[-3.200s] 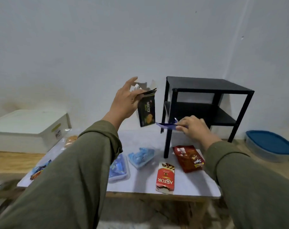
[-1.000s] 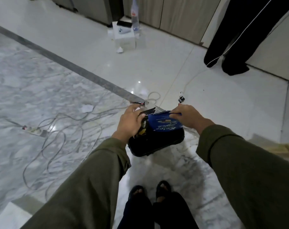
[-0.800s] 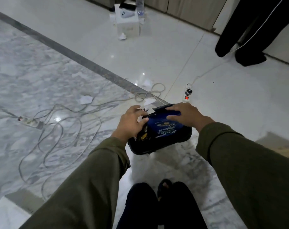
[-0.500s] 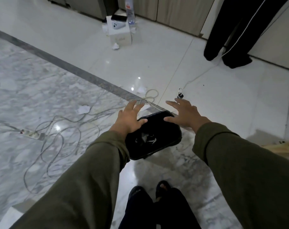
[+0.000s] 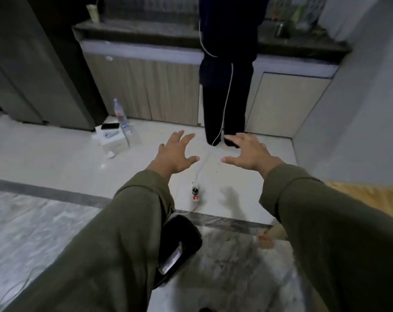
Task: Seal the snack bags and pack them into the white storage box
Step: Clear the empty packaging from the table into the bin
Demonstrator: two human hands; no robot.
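My left hand (image 5: 174,155) and my right hand (image 5: 250,153) are both raised in front of me over the floor, fingers spread, palms down, holding nothing. A black bin (image 5: 179,246) stands on the floor below my left forearm, partly hidden by the olive sleeve; something pale and flat shows inside it. No snack bag, table or white storage box is in view.
A person in dark trousers (image 5: 224,97) stands at a kitchen counter (image 5: 146,48) straight ahead. A power strip with a red light (image 5: 195,195) and its white cable lie on the tiled floor. A water bottle (image 5: 121,117) and a small white box (image 5: 113,140) sit at the left.
The view has tilted up from the floor to the counter. Both hands left the black bin's rim and rose forward, open. The bin now lies lower in the frame.
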